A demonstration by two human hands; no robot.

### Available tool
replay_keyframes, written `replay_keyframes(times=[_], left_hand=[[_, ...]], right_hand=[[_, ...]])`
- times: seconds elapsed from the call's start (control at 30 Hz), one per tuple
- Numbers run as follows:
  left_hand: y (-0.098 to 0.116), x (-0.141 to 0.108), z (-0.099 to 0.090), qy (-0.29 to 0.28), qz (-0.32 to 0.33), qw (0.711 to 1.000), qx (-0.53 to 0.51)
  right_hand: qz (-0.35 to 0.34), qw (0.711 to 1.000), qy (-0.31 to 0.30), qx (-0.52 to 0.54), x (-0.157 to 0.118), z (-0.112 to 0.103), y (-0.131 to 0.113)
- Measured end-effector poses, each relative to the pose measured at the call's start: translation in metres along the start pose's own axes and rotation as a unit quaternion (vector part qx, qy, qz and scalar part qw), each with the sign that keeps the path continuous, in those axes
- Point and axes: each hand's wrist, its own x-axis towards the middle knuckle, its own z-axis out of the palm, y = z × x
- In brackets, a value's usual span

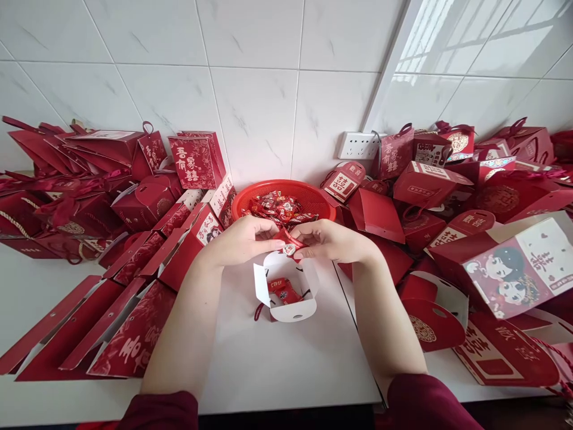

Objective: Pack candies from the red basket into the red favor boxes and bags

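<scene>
Over the far side of an open gift box, my left hand and my right hand pinch a small red candy packet between thumbs and fingers. A pale round emblem shows on the packet. The gift box stands on the table with its white-lined flaps spread outward. Inside it lie a few red wrapped candies. Right behind my hands, a red plastic basket holds a heap of wrapped candies.
Red gift boxes and bags crowd the left side of the white table. More red boxes pile up on the right, some open. A power strip rests against the tiled wall.
</scene>
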Motion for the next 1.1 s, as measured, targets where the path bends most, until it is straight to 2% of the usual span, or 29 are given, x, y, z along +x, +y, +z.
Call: replay_keyframes(times=[0.17,0.27,0.33,0.43,0.5,0.6,0.67,0.83,0.97,1.1], left_hand=[[0.000,-0.002,-0.002,0.009,-0.004,0.999,0.033],[0.002,-0.005,-0.007,-0.022,-0.001,1.000,0.018],[0.000,-0.006,-0.009,-0.041,-0.024,0.999,0.024],[-0.009,-0.002,-0.006,-0.026,-0.090,0.993,0.076],[-0.017,0.004,0.001,-0.032,-0.128,0.984,0.119],[-0.026,0.012,0.011,-0.082,-0.158,0.969,0.169],[-0.025,0.015,0.014,-0.089,-0.139,0.967,0.193],[-0.007,0.006,0.013,-0.060,-0.047,0.979,0.189],[0.002,0.001,0.011,-0.045,-0.043,0.984,0.164],[-0.002,0.003,0.011,-0.033,-0.043,0.981,0.186]], right_hand=[[-0.008,0.998,0.011,-0.063,-0.003,0.000,-0.003],[-0.016,0.992,0.043,-0.118,-0.007,-0.001,-0.007],[-0.017,0.988,0.067,-0.136,-0.010,-0.003,-0.008],[-0.018,0.985,0.098,-0.143,-0.014,-0.005,-0.009],[-0.009,0.985,0.090,-0.150,-0.015,-0.005,-0.008],[0.032,0.983,0.039,-0.179,-0.016,-0.004,-0.007],[0.053,0.976,0.044,-0.206,-0.017,-0.003,-0.007],[0.043,0.957,0.151,-0.243,-0.026,-0.003,-0.012],[0.052,0.957,0.156,-0.240,-0.033,-0.006,-0.014],[0.074,0.950,0.161,-0.257,-0.034,-0.007,-0.013]])
